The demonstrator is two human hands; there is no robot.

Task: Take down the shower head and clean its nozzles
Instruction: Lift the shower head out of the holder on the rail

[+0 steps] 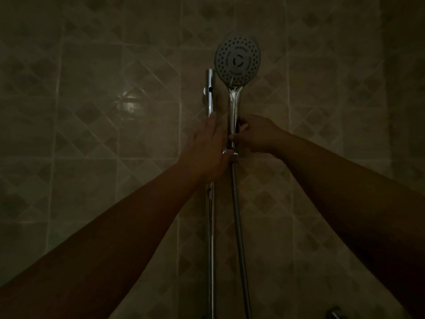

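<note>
Right hand (257,134) around shower head (237,59) handle; left hand (204,150) on rail (210,93)

The room is dim, and a tiled wall (96,139) fills the whole view. Its tiles are beige and brownish, some plain, others printed with a pattern of darker diamonds, and pale grout lines run between them. At about nine o'clock from the centre a small bright reflection (128,103) glints on a glossy tile. Toward three o'clock the wall darkens into a shadowed vertical strip (400,111). At about five o'clock, on the bottom edge, a small metal fitting (334,314) catches a little light.
</note>
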